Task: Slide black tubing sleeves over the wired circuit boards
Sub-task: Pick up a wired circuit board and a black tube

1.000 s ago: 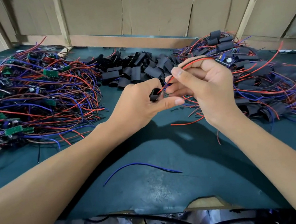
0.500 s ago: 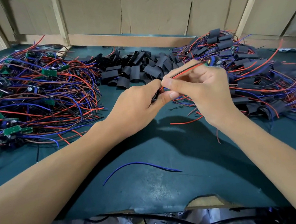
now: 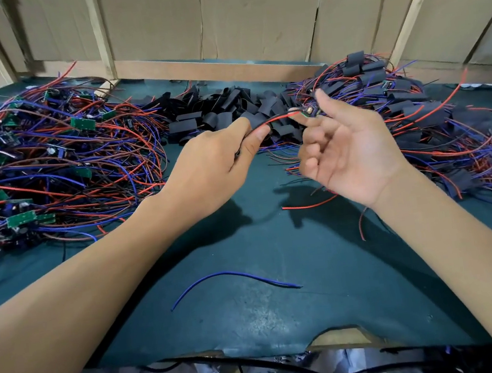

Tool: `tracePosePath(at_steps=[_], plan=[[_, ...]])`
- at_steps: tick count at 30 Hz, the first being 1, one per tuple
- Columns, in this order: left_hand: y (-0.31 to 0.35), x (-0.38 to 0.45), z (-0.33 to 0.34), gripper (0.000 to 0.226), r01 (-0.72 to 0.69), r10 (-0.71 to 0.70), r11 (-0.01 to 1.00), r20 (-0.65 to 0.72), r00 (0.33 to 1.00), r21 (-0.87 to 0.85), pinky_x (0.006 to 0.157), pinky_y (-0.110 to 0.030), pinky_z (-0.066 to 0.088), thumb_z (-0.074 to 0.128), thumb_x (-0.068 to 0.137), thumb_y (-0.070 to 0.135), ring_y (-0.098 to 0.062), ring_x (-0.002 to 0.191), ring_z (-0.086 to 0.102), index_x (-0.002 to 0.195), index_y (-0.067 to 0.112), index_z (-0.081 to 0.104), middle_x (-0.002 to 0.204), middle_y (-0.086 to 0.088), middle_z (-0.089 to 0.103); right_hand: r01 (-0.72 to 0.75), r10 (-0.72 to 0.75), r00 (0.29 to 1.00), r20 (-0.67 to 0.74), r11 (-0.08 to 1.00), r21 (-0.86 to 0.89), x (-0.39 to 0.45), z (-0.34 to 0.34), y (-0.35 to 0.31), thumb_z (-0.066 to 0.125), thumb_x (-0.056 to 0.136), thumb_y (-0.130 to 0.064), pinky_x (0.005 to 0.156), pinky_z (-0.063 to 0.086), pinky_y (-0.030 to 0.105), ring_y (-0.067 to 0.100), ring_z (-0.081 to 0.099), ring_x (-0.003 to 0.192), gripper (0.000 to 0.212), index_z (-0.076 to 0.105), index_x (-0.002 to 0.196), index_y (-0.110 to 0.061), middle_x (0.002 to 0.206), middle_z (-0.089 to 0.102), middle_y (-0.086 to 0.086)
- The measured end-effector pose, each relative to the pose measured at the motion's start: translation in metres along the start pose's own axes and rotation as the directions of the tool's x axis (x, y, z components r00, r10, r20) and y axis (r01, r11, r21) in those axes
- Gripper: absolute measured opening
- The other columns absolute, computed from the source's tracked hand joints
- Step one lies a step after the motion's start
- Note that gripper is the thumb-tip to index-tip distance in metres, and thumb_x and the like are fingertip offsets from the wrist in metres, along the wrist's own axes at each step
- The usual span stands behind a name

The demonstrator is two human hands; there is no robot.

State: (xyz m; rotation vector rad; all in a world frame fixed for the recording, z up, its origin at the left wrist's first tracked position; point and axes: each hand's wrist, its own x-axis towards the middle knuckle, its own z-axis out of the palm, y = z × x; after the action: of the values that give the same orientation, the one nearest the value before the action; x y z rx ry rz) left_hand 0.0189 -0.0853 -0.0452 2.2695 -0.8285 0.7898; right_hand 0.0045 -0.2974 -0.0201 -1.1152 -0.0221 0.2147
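Between wire heaps, left hand pinching wires, right hand pinching circuit board, sleeve pile behind.

A small board between thumb and forefinger of the right hand is too tiny and blurred to read. The left hand hides most of a black sleeve inside its fist. Both forearms run off the bottom edge; the left wire pile spills past the frame.
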Motion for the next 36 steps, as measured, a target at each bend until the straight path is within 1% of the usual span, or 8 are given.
tracePosePath(at_steps=[3, 7, 11, 18, 22, 28, 32, 36], plan=[[-0.003, 0.001, 0.001, 0.040, 0.005, -0.006, 1.000, -0.023, 1.000, -0.027, 0.052, -0.036, 0.028, 0.048, 0.104, 0.040, -0.031, 0.053, 0.038, 0.074, 0.017, 0.035, 0.051, -0.001, 0.036, 0.055, -0.053, 0.998, -0.032, 0.996, 0.068, 0.001, -0.004, -0.002, 0.074, 0.087, -0.030, 0.054, 0.047, 0.026, 0.014, 0.049, 0.059, 0.020, 0.069, 0.093, -0.012, 0.070, 0.053, -0.001], [-0.003, 0.001, 0.004, 0.041, -0.044, 0.047, 0.997, -0.062, 0.997, 0.059, 0.063, -0.035, 0.035, 0.058, 0.100, 0.039, -0.027, 0.052, 0.032, 0.071, 0.013, 0.045, 0.051, 0.001, 0.037, 0.109, -0.103, 0.993, 0.065, 0.990, -0.095, 0.000, -0.004, -0.004, 0.074, 0.083, -0.022, 0.061, 0.053, 0.027, 0.014, 0.061, 0.064, 0.011, 0.078, 0.091, -0.015, 0.072, 0.063, -0.001], [-0.005, 0.001, 0.004, 0.039, -0.132, 0.137, 0.966, -0.008, 0.991, 0.222, 0.078, -0.042, 0.042, 0.060, 0.097, 0.041, -0.032, 0.056, 0.049, 0.073, 0.018, 0.038, 0.057, -0.001, 0.043, 0.174, -0.132, 0.973, 0.188, 0.958, -0.227, 0.000, 0.003, 0.008, 0.075, 0.079, -0.009, 0.057, 0.057, 0.031, 0.019, 0.070, 0.062, 0.009, 0.077, 0.083, -0.017, 0.079, 0.074, 0.009], [-0.005, 0.000, 0.001, 0.036, -0.155, 0.147, 0.957, 0.050, 0.988, 0.246, 0.082, -0.044, 0.043, 0.058, 0.095, 0.039, -0.036, 0.056, 0.052, 0.075, 0.012, 0.045, 0.057, -0.003, 0.046, 0.230, -0.170, 0.963, 0.209, 0.922, -0.312, -0.001, 0.007, 0.014, 0.074, 0.083, -0.015, 0.058, 0.058, 0.034, 0.027, 0.071, 0.065, 0.008, 0.075, 0.091, -0.012, 0.078, 0.073, 0.015], [-0.005, 0.000, 0.002, 0.036, -0.152, 0.143, 0.957, 0.055, 0.988, 0.248, 0.082, -0.044, 0.042, 0.059, 0.097, 0.036, -0.035, 0.056, 0.050, 0.076, 0.015, 0.038, 0.058, 0.003, 0.042, 0.279, -0.210, 0.953, 0.217, 0.886, -0.370, -0.002, 0.010, 0.016, 0.075, 0.083, -0.012, 0.059, 0.058, 0.034, 0.027, 0.071, 0.065, 0.005, 0.079, 0.084, -0.013, 0.077, 0.073, 0.015], [-0.007, 0.002, 0.000, 0.030, -0.158, 0.143, 0.943, 0.074, 0.987, 0.294, 0.081, -0.044, 0.041, 0.059, 0.094, 0.034, -0.036, 0.058, 0.055, 0.077, 0.011, 0.050, 0.060, -0.007, 0.056, 0.314, -0.228, 0.942, 0.246, 0.855, -0.412, -0.005, 0.012, 0.017, 0.072, 0.085, -0.012, 0.055, 0.056, 0.033, 0.028, 0.070, 0.065, 0.008, 0.079, 0.083, -0.015, 0.078, 0.073, 0.014], [-0.005, 0.001, 0.000, 0.032, -0.173, 0.165, 0.932, 0.050, 0.985, 0.318, 0.082, -0.044, 0.044, 0.061, 0.094, 0.033, -0.035, 0.056, 0.054, 0.077, 0.007, 0.055, 0.058, -0.007, 0.056, 0.287, -0.204, 0.949, 0.240, 0.875, -0.389, -0.005, 0.013, 0.016, 0.070, 0.087, -0.009, 0.054, 0.055, 0.033, 0.028, 0.070, 0.063, 0.008, 0.078, 0.083, -0.011, 0.077, 0.073, 0.016], [-0.006, 0.002, 0.000, 0.033, -0.163, 0.158, 0.942, 0.040, 0.987, 0.292, 0.083, -0.044, 0.042, 0.049, 0.092, 0.037, -0.036, 0.061, 0.056, 0.080, 0.008, 0.057, 0.062, -0.007, 0.057, 0.242, -0.155, 0.956, 0.250, 0.897, -0.369, -0.005, 0.014, 0.016, 0.069, 0.086, -0.008, 0.057, 0.057, 0.035, 0.031, 0.071, 0.065, 0.006, 0.074, 0.083, -0.008, 0.077, 0.072, 0.019]])
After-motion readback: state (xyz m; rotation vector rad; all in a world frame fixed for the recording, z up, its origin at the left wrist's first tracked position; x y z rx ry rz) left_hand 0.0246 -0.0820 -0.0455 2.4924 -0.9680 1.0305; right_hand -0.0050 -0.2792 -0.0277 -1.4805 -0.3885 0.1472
